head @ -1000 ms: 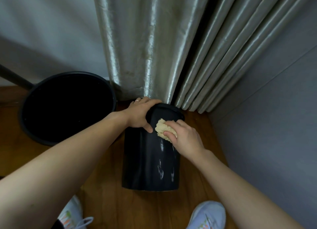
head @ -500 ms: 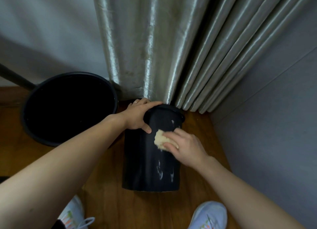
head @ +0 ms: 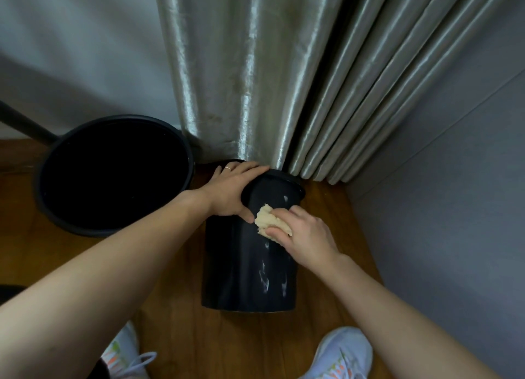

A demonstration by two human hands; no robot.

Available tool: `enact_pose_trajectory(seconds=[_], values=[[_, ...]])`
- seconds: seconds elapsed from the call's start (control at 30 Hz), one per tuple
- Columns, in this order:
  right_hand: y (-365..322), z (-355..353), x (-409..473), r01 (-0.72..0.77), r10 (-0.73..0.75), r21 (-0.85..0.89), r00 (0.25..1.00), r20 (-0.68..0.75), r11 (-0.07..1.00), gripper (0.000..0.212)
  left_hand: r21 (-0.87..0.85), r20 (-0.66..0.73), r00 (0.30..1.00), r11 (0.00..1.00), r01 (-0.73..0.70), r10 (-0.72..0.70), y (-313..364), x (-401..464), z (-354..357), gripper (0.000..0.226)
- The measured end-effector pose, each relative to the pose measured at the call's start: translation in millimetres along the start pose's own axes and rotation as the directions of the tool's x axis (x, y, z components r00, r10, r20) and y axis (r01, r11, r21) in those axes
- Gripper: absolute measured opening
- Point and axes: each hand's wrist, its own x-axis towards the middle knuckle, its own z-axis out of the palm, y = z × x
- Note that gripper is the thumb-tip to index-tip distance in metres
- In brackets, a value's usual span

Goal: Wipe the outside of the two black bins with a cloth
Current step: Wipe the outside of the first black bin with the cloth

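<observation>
**Cloth drops to mid-wall on the smaller bin**

Cloth (head: pixel 272 222) sits bunched under the right hand (head: pixel 305 238), whose fingers curl over it and press it against the side of the small black bin (head: pixel 247 267), just beyond the left thumb tip. A second ago the wad was up near the rim; it has since slid down the wall and a little leftward. The left hand (head: pixel 231 192) has stayed clamped over the rim, fingers wrapped across the top, steadying the bin. Pale streaks show below the right fingertips, so this face likely needs more passes. The large black bin (head: pixel 181 139) stands apart beyond the left wrist, untouched, its wipe probably still to come.
</observation>
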Motion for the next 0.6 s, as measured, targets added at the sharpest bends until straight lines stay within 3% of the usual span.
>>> enact_pose_trajectory(seconds=[0.2,0.27,0.37,0.4,0.5,0.6], values=[[7,12,-28,0.313,-0.313,0.014,0.948,0.066,0.95,0.037,0.018,0.001,1.0,1.0,-0.008,0.008,-6,0,-1,0.124],[4,11,-21,0.222,-0.222,0.026,0.975,0.003,0.975,0.034,0.022,0.008,1.0,1.0,-0.008,0.008,-4,0,-1,0.124],[-2,12,-7,-0.056,0.065,0.113,0.995,-0.082,0.992,0.034,0.029,0.013,1.0,1.0,-0.007,0.007,-2,-1,-2,0.123],[-4,14,-8,-0.067,0.078,0.117,0.992,-0.095,0.991,0.035,0.029,0.012,1.0,1.0,-0.008,0.007,-2,-1,-2,0.123],[-6,21,-29,0.125,-0.115,0.162,0.991,-0.066,0.979,0.034,0.031,0.006,1.0,0.999,-0.012,0.011,-6,-1,-2,0.124],[-1,25,-47,0.353,-0.356,0.079,0.934,0.025,0.932,0.032,0.036,-0.001,1.0,0.999,-0.024,0.024,-9,-1,-1,0.123]])
